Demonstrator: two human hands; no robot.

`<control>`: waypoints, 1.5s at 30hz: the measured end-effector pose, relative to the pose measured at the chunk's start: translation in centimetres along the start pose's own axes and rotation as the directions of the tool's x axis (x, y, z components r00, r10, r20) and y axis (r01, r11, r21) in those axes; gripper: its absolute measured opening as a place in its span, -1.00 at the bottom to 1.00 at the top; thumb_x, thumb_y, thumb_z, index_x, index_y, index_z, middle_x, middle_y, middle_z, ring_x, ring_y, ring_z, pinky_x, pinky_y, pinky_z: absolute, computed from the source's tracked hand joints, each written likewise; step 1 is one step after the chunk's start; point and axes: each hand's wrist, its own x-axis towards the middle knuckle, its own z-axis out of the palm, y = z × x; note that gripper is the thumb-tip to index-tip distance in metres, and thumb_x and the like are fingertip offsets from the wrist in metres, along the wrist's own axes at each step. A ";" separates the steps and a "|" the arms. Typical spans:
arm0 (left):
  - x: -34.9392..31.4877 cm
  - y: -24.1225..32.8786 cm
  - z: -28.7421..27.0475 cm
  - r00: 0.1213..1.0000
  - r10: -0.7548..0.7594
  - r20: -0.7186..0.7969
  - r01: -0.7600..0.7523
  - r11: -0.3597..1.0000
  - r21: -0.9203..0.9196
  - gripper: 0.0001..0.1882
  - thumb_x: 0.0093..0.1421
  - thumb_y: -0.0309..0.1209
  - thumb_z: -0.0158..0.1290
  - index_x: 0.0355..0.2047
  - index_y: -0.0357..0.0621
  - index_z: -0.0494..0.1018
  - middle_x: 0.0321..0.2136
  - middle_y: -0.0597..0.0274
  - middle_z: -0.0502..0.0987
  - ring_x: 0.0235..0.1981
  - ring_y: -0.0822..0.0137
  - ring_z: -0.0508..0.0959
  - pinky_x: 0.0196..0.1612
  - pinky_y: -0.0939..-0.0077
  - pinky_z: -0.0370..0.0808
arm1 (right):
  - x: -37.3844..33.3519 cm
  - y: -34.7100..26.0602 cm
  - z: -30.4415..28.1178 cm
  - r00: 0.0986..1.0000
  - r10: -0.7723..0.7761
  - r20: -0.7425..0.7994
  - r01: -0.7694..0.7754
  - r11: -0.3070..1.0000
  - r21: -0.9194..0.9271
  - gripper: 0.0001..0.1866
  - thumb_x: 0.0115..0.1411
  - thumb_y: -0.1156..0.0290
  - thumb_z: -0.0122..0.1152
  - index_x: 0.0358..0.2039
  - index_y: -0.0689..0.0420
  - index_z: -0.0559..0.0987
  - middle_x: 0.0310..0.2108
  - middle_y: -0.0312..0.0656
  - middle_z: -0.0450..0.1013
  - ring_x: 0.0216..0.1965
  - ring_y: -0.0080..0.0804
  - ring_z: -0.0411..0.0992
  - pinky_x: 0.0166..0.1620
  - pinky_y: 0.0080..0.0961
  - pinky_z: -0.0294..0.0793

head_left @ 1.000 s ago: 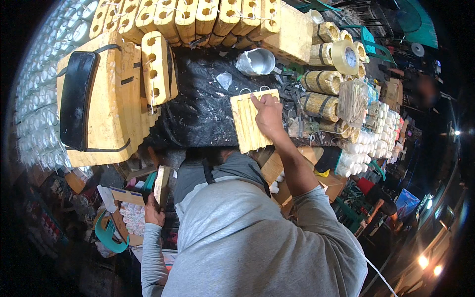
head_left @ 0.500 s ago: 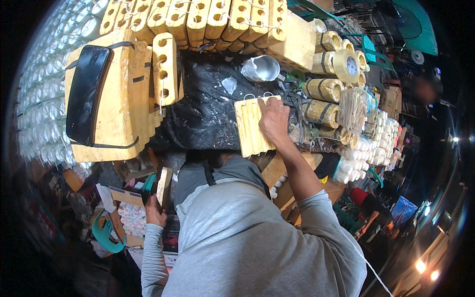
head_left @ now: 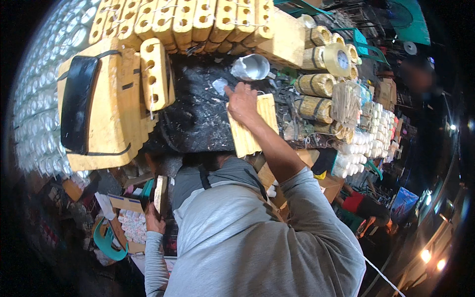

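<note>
My right hand (head_left: 243, 104) lies over the upper left of a yellow grooved block (head_left: 255, 123), thumb apart from the bent fingers. It covers part of the block's far edge, where one white string loop (head_left: 261, 92) shows. Beside the thumb is a whitish translucent scrap (head_left: 220, 86) on a black-covered worktop (head_left: 193, 123). Low on the left, my left hand (head_left: 156, 221) grips the lower end of a narrow pale yellow slab (head_left: 160, 193), held upright beside my leg. Its fingertips are partly hidden.
A metal pot (head_left: 251, 68) stands beyond the block. Yellow blocks with holes (head_left: 183, 22) line the far edge. A large yellow block with a black pad (head_left: 79, 104) is at left. Bundled yellow cylinders (head_left: 314, 85) and a tape roll (head_left: 338, 59) stand right. Another person (head_left: 368, 203) is farther right.
My right hand has slid left along the block's far edge, uncovering its right side. My left hand still holds the slab. The whole view has shifted slightly.
</note>
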 end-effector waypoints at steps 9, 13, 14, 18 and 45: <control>0.7 -1.0 0.2 0.999 0.019 -0.034 -0.012 0.981 0.191 -0.28 -0.12 -0.69 0.08 0.17 -0.36 0.33 0.01 -0.39 0.50 0.10 -0.37 0.49 0.24 -0.01 0.41 | -5.4 8.5 1.1 0.951 0.273 -0.146 -0.096 0.708 0.699 -0.58 0.26 0.69 0.08 0.01 0.07 0.75 -0.15 -0.04 0.54 -0.09 -0.14 0.48 0.06 -0.34 0.47; 1.0 0.7 0.1 0.998 0.056 -0.009 -0.054 0.986 0.158 -0.31 -0.10 -0.68 0.07 0.15 -0.31 0.35 -0.13 -0.31 0.54 -0.05 -0.29 0.56 0.06 0.00 0.50 | -7.2 12.7 2.0 0.943 0.317 -0.104 -0.177 0.740 0.649 -0.55 0.27 0.66 0.00 0.06 0.10 0.73 -0.18 0.05 0.48 -0.11 -0.02 0.48 0.04 -0.25 0.47; 1.1 1.3 0.0 0.998 0.070 -0.006 -0.069 0.989 0.132 -0.33 -0.09 -0.68 0.06 0.15 -0.30 0.35 -0.18 -0.28 0.55 -0.11 -0.28 0.58 0.00 0.02 0.52 | -7.3 13.2 2.3 0.942 0.320 -0.098 -0.183 0.738 0.650 -0.55 0.29 0.65 0.00 0.07 0.10 0.73 -0.17 0.06 0.48 -0.11 -0.02 0.48 0.04 -0.25 0.47; 1.0 3.0 -0.1 0.996 0.083 -0.017 -0.079 0.983 0.164 -0.36 -0.08 -0.69 0.04 0.12 -0.29 0.36 -0.30 -0.20 0.54 -0.30 -0.22 0.56 -0.17 0.08 0.54 | -7.1 13.5 2.9 0.951 0.292 -0.102 -0.162 0.752 0.639 -0.53 0.29 0.65 -0.01 0.09 0.06 0.73 -0.17 0.05 0.48 -0.09 -0.03 0.48 0.06 -0.26 0.47; 0.9 0.4 1.4 0.993 0.109 -0.045 -0.095 0.968 0.232 -0.32 -0.17 -0.64 0.09 0.10 -0.38 0.39 -0.21 -0.31 0.50 -0.11 -0.37 0.49 0.03 -0.11 0.44 | -7.4 12.5 3.0 0.956 0.267 -0.119 -0.188 0.873 0.450 -0.50 0.26 0.60 0.06 0.14 -0.08 0.70 -0.19 -0.13 0.47 -0.08 -0.09 0.46 -0.02 -0.16 0.43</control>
